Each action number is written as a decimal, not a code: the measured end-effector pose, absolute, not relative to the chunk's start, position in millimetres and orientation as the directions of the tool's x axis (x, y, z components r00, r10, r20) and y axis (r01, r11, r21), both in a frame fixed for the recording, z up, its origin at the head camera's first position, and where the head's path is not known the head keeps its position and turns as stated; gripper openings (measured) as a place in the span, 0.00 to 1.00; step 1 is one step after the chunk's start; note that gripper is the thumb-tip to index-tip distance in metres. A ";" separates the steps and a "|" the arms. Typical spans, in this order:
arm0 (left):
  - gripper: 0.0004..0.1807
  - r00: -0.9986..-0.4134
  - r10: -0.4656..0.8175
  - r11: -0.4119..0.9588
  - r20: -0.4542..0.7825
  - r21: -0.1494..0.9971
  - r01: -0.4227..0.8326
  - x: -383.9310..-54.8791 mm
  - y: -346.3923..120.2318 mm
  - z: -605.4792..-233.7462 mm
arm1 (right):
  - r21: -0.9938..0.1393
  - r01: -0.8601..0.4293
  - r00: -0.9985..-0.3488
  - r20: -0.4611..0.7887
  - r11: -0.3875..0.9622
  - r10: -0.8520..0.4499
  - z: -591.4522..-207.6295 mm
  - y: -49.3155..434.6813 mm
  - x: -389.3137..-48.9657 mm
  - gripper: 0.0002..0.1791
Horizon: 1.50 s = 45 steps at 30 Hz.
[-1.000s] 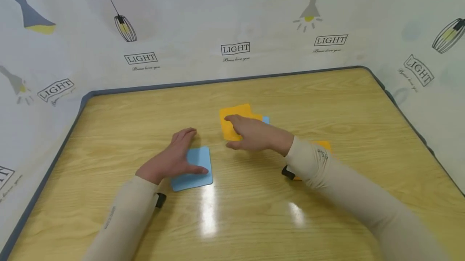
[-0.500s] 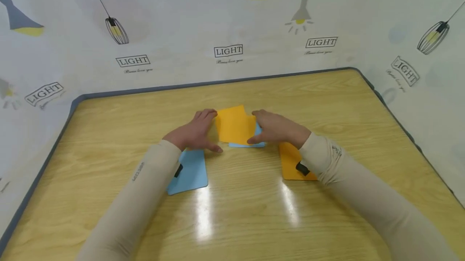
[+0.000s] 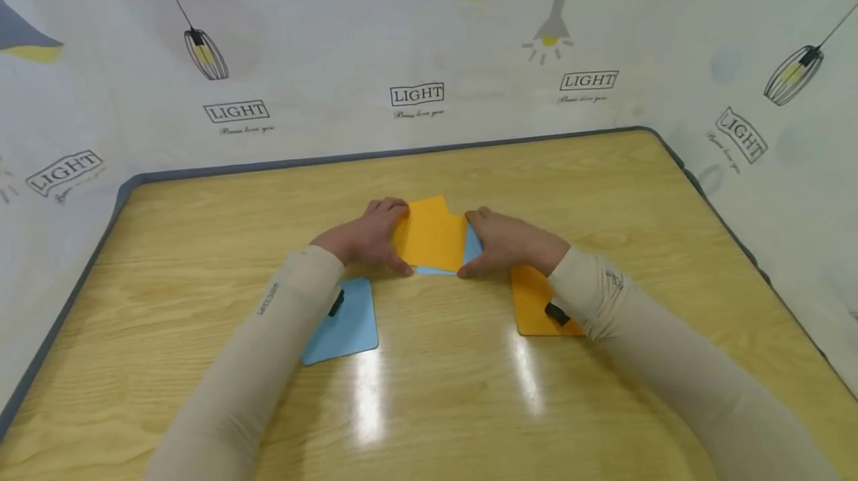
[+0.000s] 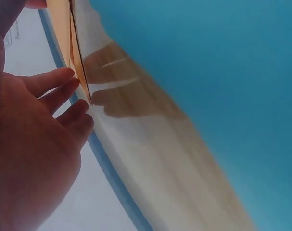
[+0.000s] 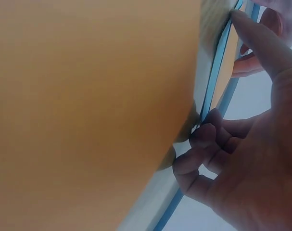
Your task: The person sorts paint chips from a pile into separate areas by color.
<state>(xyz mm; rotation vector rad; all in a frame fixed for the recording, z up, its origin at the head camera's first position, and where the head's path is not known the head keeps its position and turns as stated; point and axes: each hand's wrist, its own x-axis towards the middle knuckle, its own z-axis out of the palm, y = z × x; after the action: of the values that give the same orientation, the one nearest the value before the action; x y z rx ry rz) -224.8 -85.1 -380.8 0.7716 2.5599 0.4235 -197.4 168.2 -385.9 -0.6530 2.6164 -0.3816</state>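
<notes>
Thin square cards with rounded corners lie fanned in a loose pile mid-table, the orange cards over a blue card. My left hand holds the pile's left side, thumb near the front corner and fingertips at the far one. On the right side my right hand spans the edge the same way. In the right wrist view its thumb and fingers meet the edges of the blue card. Fingertips of the left hand are against the orange card edge in the left wrist view.
Another blue card lies under the left wrist, and a separate orange card under the right wrist. The wooden table has a dark blue edge before a wall printed with lamps.
My left hand has moved from the left blue card up to the pile. My right hand has shifted from over the pile to its right side. Both have drawn closer in.
</notes>
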 end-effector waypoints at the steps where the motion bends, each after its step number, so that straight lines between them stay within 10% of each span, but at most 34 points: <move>1: 0.57 -0.752 0.579 0.799 -0.316 0.404 0.446 -224.9 -85.0 -381.5 | -0.357 -0.386 -0.803 -0.323 0.850 -0.501 -386.2 168.1 -197.3 0.58; 45: 0.58 -0.743 0.594 0.780 -0.309 0.445 0.439 -224.0 -87.9 -388.5 | -0.308 -0.467 -0.790 -0.276 0.829 -0.547 -388.2 164.6 -197.9 0.57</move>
<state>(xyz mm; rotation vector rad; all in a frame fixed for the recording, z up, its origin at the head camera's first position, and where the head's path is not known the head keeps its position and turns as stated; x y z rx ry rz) -224.0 -87.9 -388.5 0.7786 2.5339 0.4819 -197.9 164.6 -388.2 -0.7628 2.6559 -0.3175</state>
